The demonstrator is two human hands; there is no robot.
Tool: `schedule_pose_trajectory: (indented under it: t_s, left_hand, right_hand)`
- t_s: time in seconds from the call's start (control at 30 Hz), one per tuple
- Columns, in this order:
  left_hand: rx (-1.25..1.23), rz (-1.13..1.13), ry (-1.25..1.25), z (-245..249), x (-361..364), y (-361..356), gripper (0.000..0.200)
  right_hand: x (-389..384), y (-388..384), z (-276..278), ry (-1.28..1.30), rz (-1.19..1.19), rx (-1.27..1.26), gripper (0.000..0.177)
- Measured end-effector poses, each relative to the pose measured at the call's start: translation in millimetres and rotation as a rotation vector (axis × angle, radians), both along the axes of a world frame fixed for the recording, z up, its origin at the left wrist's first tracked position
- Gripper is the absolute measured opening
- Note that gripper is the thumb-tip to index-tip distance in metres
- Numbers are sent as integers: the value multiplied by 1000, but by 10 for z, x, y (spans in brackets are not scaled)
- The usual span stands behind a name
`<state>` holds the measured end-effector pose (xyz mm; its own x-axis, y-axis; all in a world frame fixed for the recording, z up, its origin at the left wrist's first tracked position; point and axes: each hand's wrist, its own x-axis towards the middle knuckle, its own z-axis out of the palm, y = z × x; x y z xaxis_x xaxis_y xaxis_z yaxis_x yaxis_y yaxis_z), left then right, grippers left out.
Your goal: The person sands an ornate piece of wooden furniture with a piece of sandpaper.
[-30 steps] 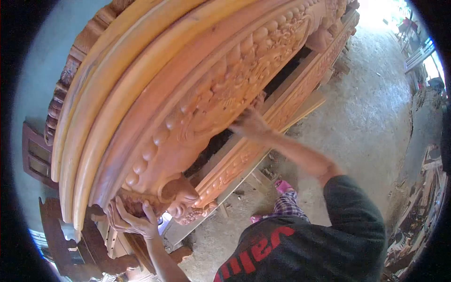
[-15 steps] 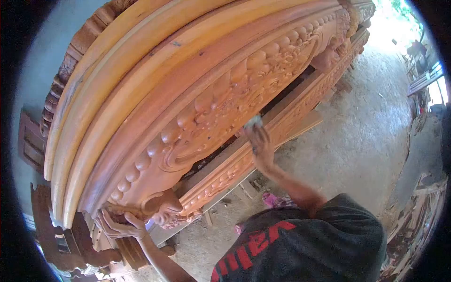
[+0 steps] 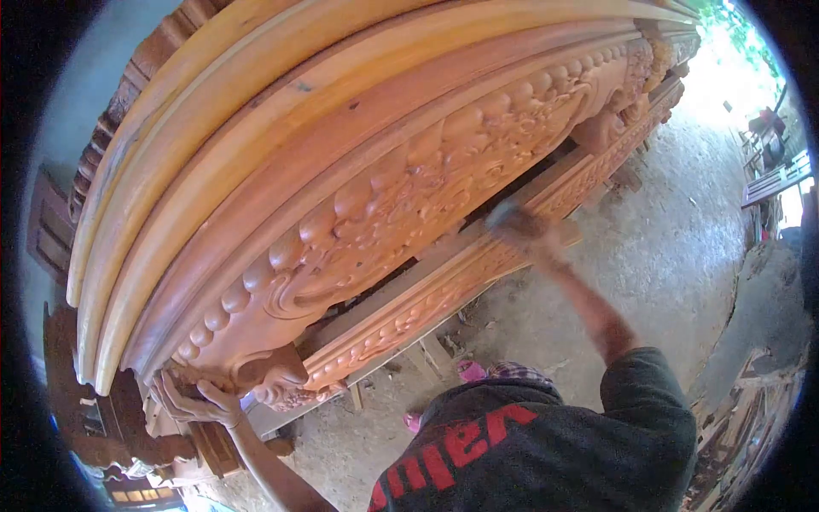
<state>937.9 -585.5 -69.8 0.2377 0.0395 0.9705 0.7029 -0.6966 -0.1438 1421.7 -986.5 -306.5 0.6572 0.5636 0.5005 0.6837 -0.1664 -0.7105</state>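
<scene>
A large carved wooden furniture piece (image 3: 401, 200) with curved smooth bands and rows of rounded beads fills the upper view. My left hand (image 3: 200, 403) lies with fingers spread on its near left carved corner. Over the lower carved rail (image 3: 401, 322), my right hand (image 3: 536, 237) is smeared by motion, its fingers closed round a small grey pad (image 3: 505, 217). The pad is at the rail's upper edge, by the dark gap (image 3: 546, 175) under the carved panel. Its exact kind is too blurred to tell.
Dark carved wood parts (image 3: 81, 384) stand at the left by the wall. Wooden strips (image 3: 431, 354) lie under the rail on the concrete floor (image 3: 657, 273). Scrap wood (image 3: 751, 427) is heaped along the right, with a pale slatted piece (image 3: 776, 181) farther back.
My right hand has moved right and away along the rail with the grey pad. My left hand stays on the corner. The view has shifted slightly.
</scene>
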Motion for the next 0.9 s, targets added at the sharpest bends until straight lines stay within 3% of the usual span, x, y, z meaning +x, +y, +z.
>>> schedule_pose_trajectory:
  t_s: [0.07, 0.13, 0.2, 0.27, 0.33, 0.4, 0.47, 0.5, 0.57, 0.6, 0.63, 0.67, 0.73, 0.8, 0.83, 0.87, 0.9]
  left_hand:
    - [-35, 25, 17, -3, -16, 8, 66]
    - [47, -23, -11, 10, 20, 26, 64]
    - [42, -11, -6, 0, 5, 10, 64]
    - [7, -8, -32, -27, 1, 24, 65]
    - [17, 4, -29, -18, 7, 10, 65]
    - [24, 12, -21, -9, 21, 17, 66]
    - [45, 15, -15, -4, 11, 30, 67]
    - [27, 28, -6, -13, -5, 36, 66]
    - [26, 23, -9, -15, 20, 32, 66]
    - [29, 15, -17, -18, 19, 22, 65]
    - [24, 20, -17, -22, -4, 28, 65]
    - [37, 21, -11, -24, -18, 57, 64]
    - [47, 21, -17, -31, 2, 56, 63]
    - [58, 9, 3, 2, 24, 37, 62]
    - [48, 24, 7, -11, 6, 34, 62]
    - [48, 23, 3, -20, -10, 46, 62]
    - [37, 22, 5, -29, -27, 61, 64]
  right_hand:
    - [711, -470, -66, -99, -269, -121, 29]
    - [1177, -396, -465, -214, -449, -70, 27]
    - [993, -59, -455, 32, -399, 24, 34]
    - [287, 398, -115, 311, -302, 163, 47]
    - [-103, 478, 161, 157, -169, -116, 46]
    - [-211, 414, 220, -609, -6, -466, 45]
    - [354, 148, -39, -670, -31, -403, 44]
    - [736, -15, -264, -92, 117, 25, 43]
    - [1163, -264, -181, 101, -98, 6, 41]
    - [1218, -361, 21, -301, -438, -432, 41]
    - [1230, -275, -47, -304, -433, -436, 41]
    - [1264, -109, -236, -218, -622, -612, 42]
    - [1191, 301, -550, 207, -580, -99, 38]
    - [382, 641, -406, -101, -323, 105, 36]
    - [-62, 657, -56, -708, -325, -380, 37]
    - [-82, 583, -11, -711, -328, -380, 37]
    - [-41, 460, -17, -711, -136, -427, 43]
